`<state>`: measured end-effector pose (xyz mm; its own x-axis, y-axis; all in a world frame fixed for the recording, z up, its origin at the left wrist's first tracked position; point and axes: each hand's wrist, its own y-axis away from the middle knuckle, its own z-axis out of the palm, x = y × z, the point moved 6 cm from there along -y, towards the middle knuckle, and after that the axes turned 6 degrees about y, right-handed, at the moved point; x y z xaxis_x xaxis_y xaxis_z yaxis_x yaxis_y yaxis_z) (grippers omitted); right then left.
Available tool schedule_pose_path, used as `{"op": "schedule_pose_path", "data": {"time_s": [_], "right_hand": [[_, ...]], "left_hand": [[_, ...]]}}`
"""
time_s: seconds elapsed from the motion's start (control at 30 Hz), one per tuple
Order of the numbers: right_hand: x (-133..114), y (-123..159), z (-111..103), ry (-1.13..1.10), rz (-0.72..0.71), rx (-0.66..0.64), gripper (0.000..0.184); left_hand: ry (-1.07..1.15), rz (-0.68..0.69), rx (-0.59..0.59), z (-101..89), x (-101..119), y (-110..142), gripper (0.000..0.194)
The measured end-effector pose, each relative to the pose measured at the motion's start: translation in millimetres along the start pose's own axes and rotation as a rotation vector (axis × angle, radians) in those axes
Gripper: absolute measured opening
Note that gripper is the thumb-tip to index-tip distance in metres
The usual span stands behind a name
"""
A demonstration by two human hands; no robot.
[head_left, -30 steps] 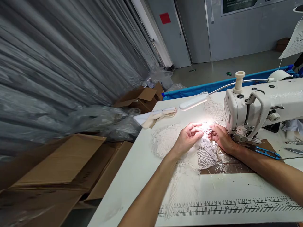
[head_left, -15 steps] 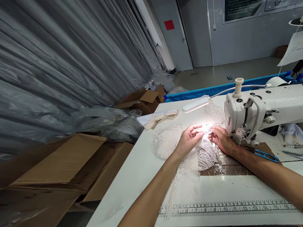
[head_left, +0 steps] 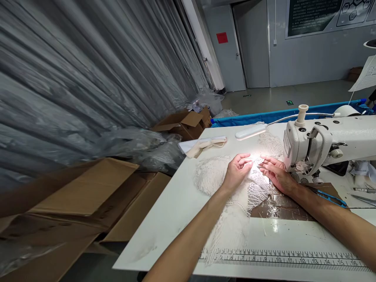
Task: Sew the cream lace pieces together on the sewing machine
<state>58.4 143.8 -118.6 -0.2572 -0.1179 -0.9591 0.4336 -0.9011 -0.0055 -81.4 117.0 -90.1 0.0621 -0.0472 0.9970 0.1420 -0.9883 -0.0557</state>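
A piece of white lace fabric (head_left: 257, 194) hangs bunched below both hands, its upper edge brightly lit. My left hand (head_left: 238, 170) is closed, with thumb and fingers pinching that edge. Just right of it, my right hand (head_left: 276, 174) has its fingers stretched out and apart beside the lace, near the sewing machine head (head_left: 296, 145). Glare hides whether its fingertips touch the lace. More white lace (head_left: 211, 176) lies heaped left of my hands and trails toward the front of the table.
A lamp (head_left: 251, 131) on a bendable stalk shines over the lace. Blue thread snips (head_left: 331, 199) lie by my right forearm, tweezers (head_left: 364, 199) farther right. A ruler strip (head_left: 279, 259) runs along the table front. Open cardboard boxes (head_left: 88, 188) stand left of the table.
My right hand's fingers have loosened from a pinch at the lace edge and straightened. My left hand keeps its pinch. The whole view has shifted slightly.
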Motion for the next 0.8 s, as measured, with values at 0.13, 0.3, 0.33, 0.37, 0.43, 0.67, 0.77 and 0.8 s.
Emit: {"op": "schedule_pose_path", "data": {"time_s": [0.13, 0.3, 0.33, 0.37, 0.43, 0.67, 0.77, 0.8], "right_hand": [[1.0, -0.5, -0.3, -0.008, -0.003, 0.000, 0.044], [1.6, -0.1, -1.0, -0.023, -0.002, 0.004, 0.043], [2.2, 0.0, -1.1, -0.026, -0.001, 0.007, 0.044], [2.9, 0.0, -1.3, -0.029, 0.000, 0.012, 0.045], [4.4, 0.0, -2.0, -0.034, 0.000, 0.028, 0.047], [7.6, -1.0, -3.6, -0.060, 0.001, 0.064, 0.048], [9.2, -2.3, -4.3, -0.071, -0.001, 0.070, 0.047], [10.0, -2.8, -4.7, -0.073, -0.003, 0.073, 0.047]], "left_hand": [[-0.002, 0.001, -0.001, 0.3, 0.1, 0.4, 0.047], [-0.018, 0.005, 0.007, -0.4, 0.2, 0.0, 0.046], [-0.018, 0.005, 0.007, -0.6, 0.0, -0.3, 0.046], [-0.018, 0.004, 0.007, -0.7, -0.3, -0.5, 0.046], [-0.014, 0.000, 0.006, -0.8, -1.1, -0.9, 0.046], [-0.014, 0.000, 0.003, -0.6, -2.8, -1.5, 0.044], [-0.009, 0.003, 0.003, -0.9, -3.3, -2.1, 0.042], [-0.009, 0.005, 0.002, -0.9, -3.2, -2.2, 0.041]]}}
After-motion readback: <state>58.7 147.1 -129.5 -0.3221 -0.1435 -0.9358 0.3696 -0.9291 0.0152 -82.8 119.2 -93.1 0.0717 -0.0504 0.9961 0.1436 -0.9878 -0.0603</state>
